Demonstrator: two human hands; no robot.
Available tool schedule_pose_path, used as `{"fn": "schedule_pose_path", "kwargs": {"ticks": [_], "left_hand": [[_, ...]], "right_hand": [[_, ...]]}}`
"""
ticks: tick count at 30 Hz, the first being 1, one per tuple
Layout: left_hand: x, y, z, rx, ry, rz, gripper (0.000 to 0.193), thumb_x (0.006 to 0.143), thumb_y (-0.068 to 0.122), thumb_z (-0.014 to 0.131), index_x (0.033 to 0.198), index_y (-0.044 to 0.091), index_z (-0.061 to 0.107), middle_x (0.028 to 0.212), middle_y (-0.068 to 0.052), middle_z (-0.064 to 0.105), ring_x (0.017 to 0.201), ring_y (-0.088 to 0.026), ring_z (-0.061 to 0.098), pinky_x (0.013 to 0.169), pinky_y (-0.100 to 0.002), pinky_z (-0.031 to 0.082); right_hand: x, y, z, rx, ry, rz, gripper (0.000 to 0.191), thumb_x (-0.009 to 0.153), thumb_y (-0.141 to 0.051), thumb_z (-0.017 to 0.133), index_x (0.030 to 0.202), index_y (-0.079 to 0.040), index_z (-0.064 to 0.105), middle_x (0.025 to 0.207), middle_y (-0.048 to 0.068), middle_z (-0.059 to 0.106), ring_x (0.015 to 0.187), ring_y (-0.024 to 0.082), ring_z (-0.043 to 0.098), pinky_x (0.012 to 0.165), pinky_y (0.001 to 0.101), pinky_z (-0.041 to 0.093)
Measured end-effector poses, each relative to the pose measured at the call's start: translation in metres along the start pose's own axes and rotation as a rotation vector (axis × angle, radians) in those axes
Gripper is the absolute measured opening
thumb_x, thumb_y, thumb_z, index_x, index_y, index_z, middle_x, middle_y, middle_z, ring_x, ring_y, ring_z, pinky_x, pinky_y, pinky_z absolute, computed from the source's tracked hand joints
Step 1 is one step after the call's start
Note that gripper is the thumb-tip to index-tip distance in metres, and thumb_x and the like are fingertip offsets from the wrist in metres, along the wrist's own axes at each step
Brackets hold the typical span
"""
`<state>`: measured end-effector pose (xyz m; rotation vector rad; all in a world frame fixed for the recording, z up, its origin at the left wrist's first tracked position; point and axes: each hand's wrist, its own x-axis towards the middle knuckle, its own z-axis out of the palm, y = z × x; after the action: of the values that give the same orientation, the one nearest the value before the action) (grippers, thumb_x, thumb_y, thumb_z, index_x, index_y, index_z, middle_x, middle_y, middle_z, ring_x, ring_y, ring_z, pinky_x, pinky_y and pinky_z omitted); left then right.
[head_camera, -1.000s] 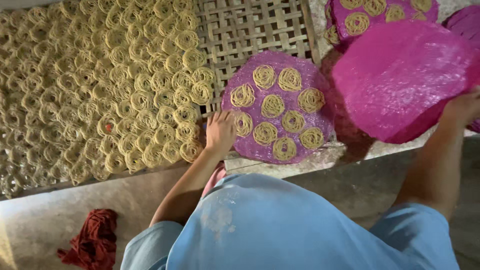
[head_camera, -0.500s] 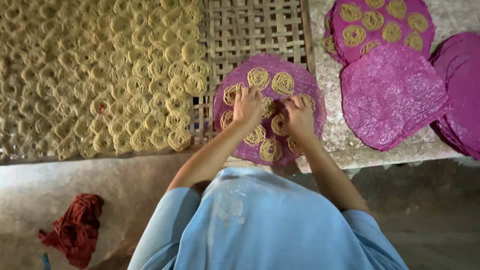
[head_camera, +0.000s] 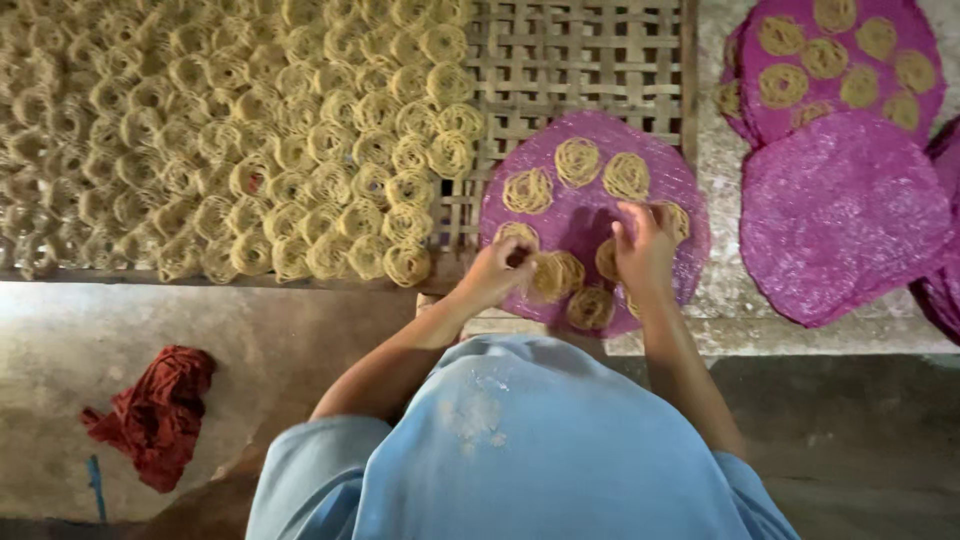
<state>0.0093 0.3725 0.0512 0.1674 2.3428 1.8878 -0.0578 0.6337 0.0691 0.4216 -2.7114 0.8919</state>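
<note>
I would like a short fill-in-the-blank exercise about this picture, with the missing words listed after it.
1. Both hands, left hand and right hand, work over a round mat coloured ____.
2. The mat lies partly on a woven ____ tray.
3. The yellow noodle coils have a ____ shape.
4. A crumpled ____ cloth lies on the floor.

Missing words: pink; bamboo; spiral; red

Both hands rest on a round pink woven mat (head_camera: 590, 215) that lies on the edge of a bamboo lattice tray (head_camera: 585, 60). The left hand (head_camera: 497, 272) touches a yellow noodle coil (head_camera: 556, 275) near the mat's front; the right hand (head_camera: 645, 250) covers coils just beside it. Many more noodle coils (head_camera: 230, 140) fill the tray's left part. A bare pink mat (head_camera: 845, 215) lies to the right, overlapping another coil-laden mat (head_camera: 790, 95). A red cloth (head_camera: 155, 410) lies on the floor.
</note>
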Motion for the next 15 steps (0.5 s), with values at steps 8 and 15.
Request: {"fn": "schedule_pose_path", "kwargs": {"ticks": [8,15], "left_hand": [[-0.028,0.045,-0.070,0.502,0.162,0.152,0.042,0.080,0.023,0.081,0.114,0.003,0.067,0.127,-0.013,0.066,0.102,-0.035,0.066,0.083,-0.043,0.057],[-0.068,0.053,-0.117,0.560,0.288,0.115,0.030,0.087,0.019,0.075,0.116,0.014,0.070,0.125,-0.004,0.063,0.115,-0.029,0.060,0.094,-0.044,0.049]], "right_hand": [[0.005,-0.101,0.099,1.609,-0.625,0.764,0.030,0.096,-0.027,0.066,0.116,-0.004,0.068,0.105,0.010,0.073,0.094,0.021,0.069,0.082,0.0354,0.056],[0.048,-0.106,0.180,0.866,-0.556,0.548,0.034,0.095,-0.019,0.067,0.125,-0.002,0.067,0.107,0.009,0.073,0.095,0.020,0.068,0.086,0.0359,0.055]]}}
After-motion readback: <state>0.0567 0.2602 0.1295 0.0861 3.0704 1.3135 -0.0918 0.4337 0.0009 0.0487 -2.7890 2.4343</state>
